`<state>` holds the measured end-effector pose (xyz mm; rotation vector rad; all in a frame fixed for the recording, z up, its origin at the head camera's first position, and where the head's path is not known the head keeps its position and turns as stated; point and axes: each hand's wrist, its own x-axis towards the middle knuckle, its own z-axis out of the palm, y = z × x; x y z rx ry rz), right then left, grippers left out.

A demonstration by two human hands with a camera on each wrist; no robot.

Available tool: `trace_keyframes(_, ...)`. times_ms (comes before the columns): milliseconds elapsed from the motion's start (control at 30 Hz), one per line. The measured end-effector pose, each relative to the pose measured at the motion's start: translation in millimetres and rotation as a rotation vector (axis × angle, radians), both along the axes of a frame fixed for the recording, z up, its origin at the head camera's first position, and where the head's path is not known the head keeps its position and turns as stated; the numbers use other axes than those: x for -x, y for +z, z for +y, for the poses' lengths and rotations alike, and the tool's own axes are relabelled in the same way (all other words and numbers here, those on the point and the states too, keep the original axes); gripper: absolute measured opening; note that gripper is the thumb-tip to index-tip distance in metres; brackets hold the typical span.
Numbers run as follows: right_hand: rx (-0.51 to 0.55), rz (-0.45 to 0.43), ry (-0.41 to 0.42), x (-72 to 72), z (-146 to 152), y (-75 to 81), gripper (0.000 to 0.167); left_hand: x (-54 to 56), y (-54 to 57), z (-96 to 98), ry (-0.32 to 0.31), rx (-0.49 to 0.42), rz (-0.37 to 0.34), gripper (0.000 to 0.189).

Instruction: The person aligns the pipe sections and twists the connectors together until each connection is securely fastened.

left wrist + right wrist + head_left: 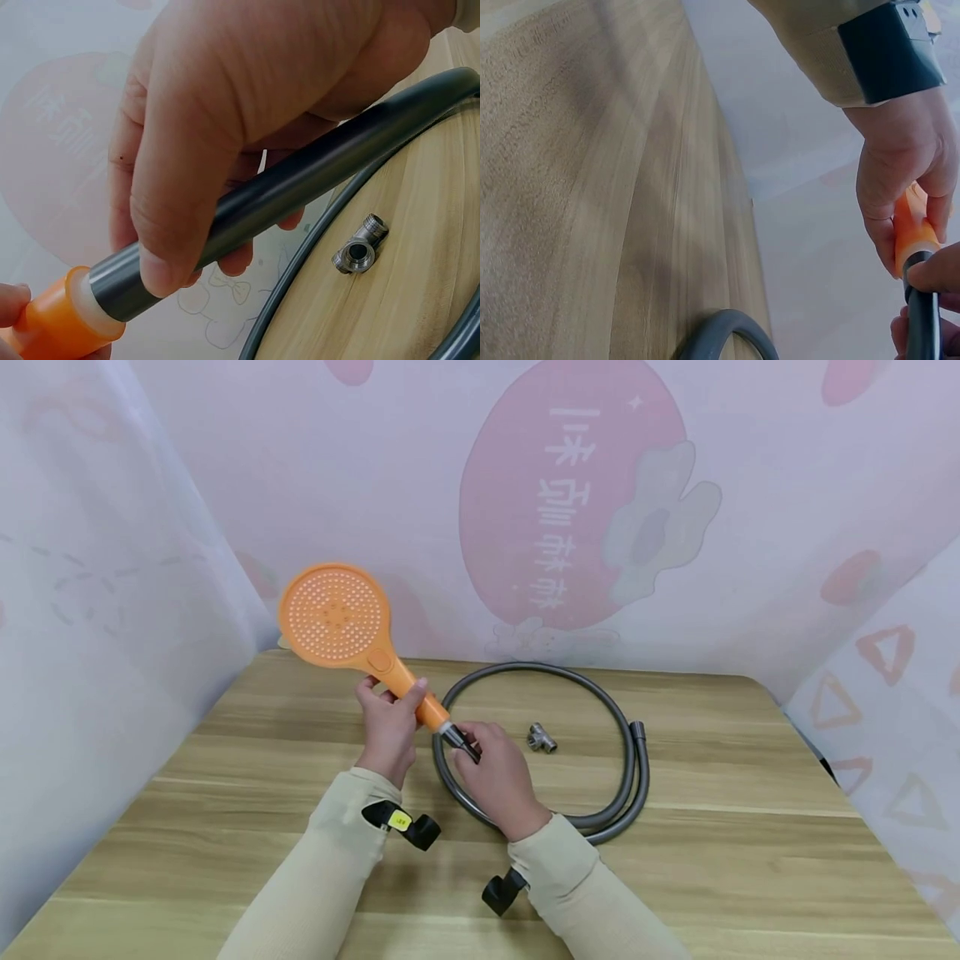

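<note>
An orange shower head (336, 614) is held up off the table, its round, hole-dotted face turned toward the head view. My left hand (390, 727) grips its handle (408, 685) near the lower end. Just below, the fingers and thumb of my right hand (498, 772) pinch the end of the dark grey hose (255, 210). In the left wrist view the hose end meets the white collar (88, 307) at the base of the handle, in line with it. From there the hose runs down into a loop on the table.
Inside the hose loop (577, 677) lies a small metal T-shaped fitting (542, 738). The hose's other end (637, 731) rests at the loop's right side on the wooden table (750, 827). Printed curtains (405, 510) hang behind and at both sides.
</note>
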<state>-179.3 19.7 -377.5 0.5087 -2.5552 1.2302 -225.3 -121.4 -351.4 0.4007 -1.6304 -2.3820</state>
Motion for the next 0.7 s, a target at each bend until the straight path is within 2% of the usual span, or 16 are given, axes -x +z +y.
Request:
trace_keyframes(400, -0.025, 0.03, -0.019, -0.8, 0.3, -2.8, 0.029, -2.4, -1.8, 1.8, 0.022, -0.025, 0.013, 0.072)
trace_keyframes(700, -0.03, 0.021, -0.018, -1.2, -0.1, -3.9, 0.029, -3.3, -3.4, 2.5, 0.038, -0.043, 0.026, 0.071)
